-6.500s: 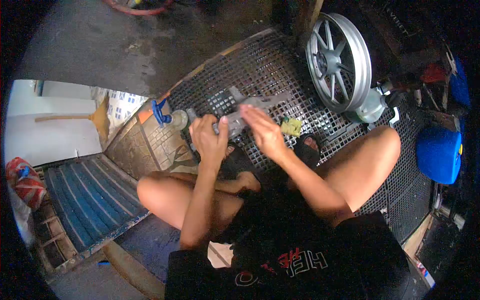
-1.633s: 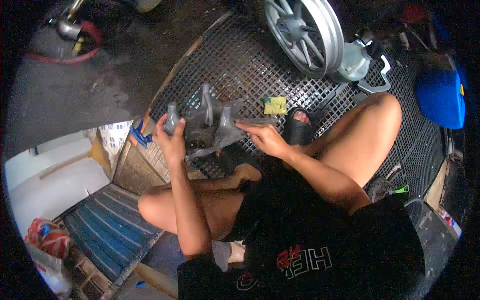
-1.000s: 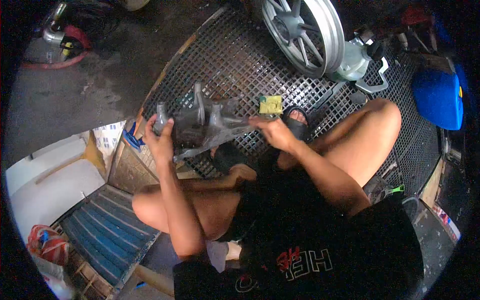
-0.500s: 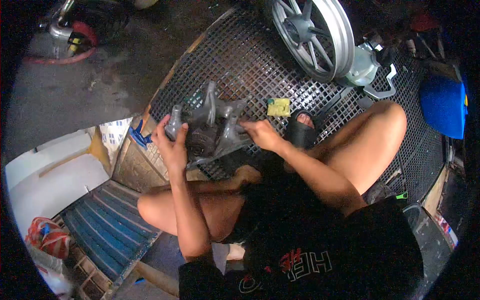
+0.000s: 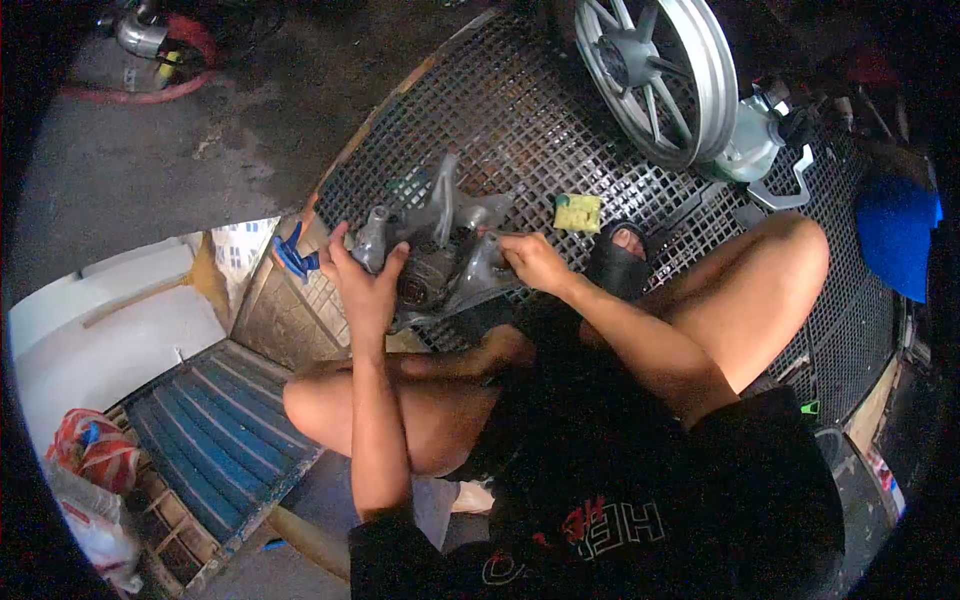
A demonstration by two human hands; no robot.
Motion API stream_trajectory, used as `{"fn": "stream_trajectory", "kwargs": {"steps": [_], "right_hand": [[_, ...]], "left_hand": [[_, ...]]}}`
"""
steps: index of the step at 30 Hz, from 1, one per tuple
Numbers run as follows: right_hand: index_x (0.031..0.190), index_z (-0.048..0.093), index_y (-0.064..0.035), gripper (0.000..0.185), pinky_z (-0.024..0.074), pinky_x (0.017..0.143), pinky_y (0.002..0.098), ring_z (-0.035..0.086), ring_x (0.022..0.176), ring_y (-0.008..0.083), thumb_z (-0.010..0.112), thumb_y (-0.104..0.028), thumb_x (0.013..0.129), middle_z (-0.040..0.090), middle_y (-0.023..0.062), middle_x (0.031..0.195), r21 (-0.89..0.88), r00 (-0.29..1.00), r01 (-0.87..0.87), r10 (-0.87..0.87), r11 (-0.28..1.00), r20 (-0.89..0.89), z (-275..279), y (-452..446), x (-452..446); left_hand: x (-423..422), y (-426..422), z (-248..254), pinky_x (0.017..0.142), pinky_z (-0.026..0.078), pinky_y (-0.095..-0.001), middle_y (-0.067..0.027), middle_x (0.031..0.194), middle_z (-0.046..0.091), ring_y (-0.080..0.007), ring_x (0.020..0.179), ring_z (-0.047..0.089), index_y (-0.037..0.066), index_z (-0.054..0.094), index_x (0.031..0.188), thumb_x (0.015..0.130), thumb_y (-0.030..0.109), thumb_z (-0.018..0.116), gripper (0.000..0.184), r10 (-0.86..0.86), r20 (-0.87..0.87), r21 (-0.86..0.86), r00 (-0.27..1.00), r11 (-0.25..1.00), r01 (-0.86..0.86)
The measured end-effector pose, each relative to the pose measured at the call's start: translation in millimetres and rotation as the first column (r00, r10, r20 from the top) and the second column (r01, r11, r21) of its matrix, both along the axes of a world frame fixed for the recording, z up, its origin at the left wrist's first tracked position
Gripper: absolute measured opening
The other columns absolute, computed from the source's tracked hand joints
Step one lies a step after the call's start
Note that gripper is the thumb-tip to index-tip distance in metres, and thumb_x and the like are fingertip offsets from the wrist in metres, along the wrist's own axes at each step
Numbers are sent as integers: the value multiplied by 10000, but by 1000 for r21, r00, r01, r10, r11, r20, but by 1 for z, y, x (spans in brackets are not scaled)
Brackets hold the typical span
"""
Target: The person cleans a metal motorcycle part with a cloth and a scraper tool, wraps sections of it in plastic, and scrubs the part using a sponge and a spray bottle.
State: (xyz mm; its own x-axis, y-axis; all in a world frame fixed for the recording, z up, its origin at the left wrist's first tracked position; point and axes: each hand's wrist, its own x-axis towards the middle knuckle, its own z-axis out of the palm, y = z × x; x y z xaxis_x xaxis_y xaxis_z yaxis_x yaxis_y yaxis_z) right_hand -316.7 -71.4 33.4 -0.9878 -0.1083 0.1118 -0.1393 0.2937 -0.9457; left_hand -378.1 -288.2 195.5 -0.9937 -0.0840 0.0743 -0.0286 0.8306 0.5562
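A grey metal part (image 5: 430,268) with several stubby arms is held over the black grate, between my shins. My left hand (image 5: 362,275) grips its left arm, thumb and fingers around the grey stub. On the other side, my right hand (image 5: 537,262) has its fingers closed at the part's right arm, by a thin clear film that seems to cover the metal. Just beyond my right hand, a yellow and green sponge (image 5: 578,213) lies on the grate.
A silver spoked wheel (image 5: 655,75) stands at the upper right beside a clear jug (image 5: 750,140) and a grey bracket (image 5: 785,185). Farther right is a blue container (image 5: 893,235). A blue spray nozzle (image 5: 294,252) is left of my left hand; a blue ridged panel (image 5: 215,435) lies lower left.
Since the first frame the metal part has come into clear view, its arms spread between my hands. My right hand has moved in from farther right and closed by its right arm. The view has shifted.
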Motion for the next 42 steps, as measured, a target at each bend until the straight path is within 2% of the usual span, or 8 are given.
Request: {"fn": "stream_trajectory", "kwargs": {"steps": [4, 7, 13, 16, 22, 26, 27, 42], "right_hand": [[992, 658, -4, 180, 502, 680, 453, 636, 791, 434, 574, 1, 833, 639, 240, 844, -28, 999, -1, 0, 1000, -46, -2, -14, -3], [1157, 643, 12, 358, 520, 890, 417, 632, 1059, 371, 534, 56, 819, 646, 206, 1154, 87, 993, -118, 118, 989, 7, -11, -5, -10], [1297, 576, -28, 600, 390, 1122, 378, 482, 1311, 296, 490, 137, 727, 483, 111, 1443, 31, 972, -233, 234, 972, -7, 1, -21, 0], [1309, 574, -44, 632, 365, 1140, 376, 451, 1346, 266, 498, 140, 709, 460, 92, 1468, 200, 969, -210, 231, 957, -85, 8, -5, -1], [1202, 634, 11, 402, 475, 1021, 370, 601, 1167, 341, 480, 101, 842, 614, 194, 1262, 76, 949, 312, -306, 947, -82, 69, 45, -27], [1204, 631, 6, 400, 489, 996, 381, 606, 1152, 347, 489, 78, 837, 609, 192, 1269, 148, 992, -128, 126, 981, 25, 106, 57, -14], [1202, 638, -21, 411, 491, 994, 388, 608, 1146, 346, 495, 69, 827, 620, 180, 1255, 137, 982, -77, 99, 988, -162, 115, 56, -10], [1204, 644, -50, 363, 506, 952, 405, 638, 1082, 346, 502, -3, 873, 649, 191, 1184, 223, 990, 101, -75, 970, -123, 132, 78, 15]], "left_hand": [[-12, -35, -20, 1049, 350, -401, -219, 1254, 491, -355, 1200, 443, 48, 527, 1238, 721, 170, 833, 613, 19, 182, 128, 983, 991, -43], [-15, -43, -15, 1034, 372, -395, -191, 1216, 526, -359, 1182, 460, 71, 547, 1222, 673, 77, 800, 605, 7, 236, 24, 972, 1000, -13], [0, -19, 10, 1055, 374, -409, -170, 1186, 508, -345, 1204, 459, 95, 598, 1169, 585, -39, 714, 610, -216, 10, -19, 976, 976, 216], [11, -14, 23, 1081, 350, -413, -171, 1212, 493, -339, 1239, 442, 87, 601, 1171, 562, -29, 688, 626, -241, -61, -15, 969, 971, 241], [30, -36, 72, 1116, 289, -412, -145, 1237, 489, -318, 1252, 422, 48, 586, 1181, 582, 56, 645, 602, -133, -251, 122, 959, 978, 168], [42, -42, 102, 1148, 235, -391, -130, 1297, 489, -290, 1304, 417, 46, 548, 1224, 576, -10, 634, 657, -144, -433, 93, 890, 975, 203], [46, -39, 111, 1147, 236, -395, -130, 1300, 487, -291, 1303, 416, 50, 550, 1218, 570, -9, 639, 657, -140, -464, 91, 875, 975, 205], [98, -39, 156, 1102, 275, -454, -159, 1322, 459, -340, 1295, 406, 113, 549, 1202, 619, 84, 773, 625, -235, -682, -9, 693, 950, 313]]}}
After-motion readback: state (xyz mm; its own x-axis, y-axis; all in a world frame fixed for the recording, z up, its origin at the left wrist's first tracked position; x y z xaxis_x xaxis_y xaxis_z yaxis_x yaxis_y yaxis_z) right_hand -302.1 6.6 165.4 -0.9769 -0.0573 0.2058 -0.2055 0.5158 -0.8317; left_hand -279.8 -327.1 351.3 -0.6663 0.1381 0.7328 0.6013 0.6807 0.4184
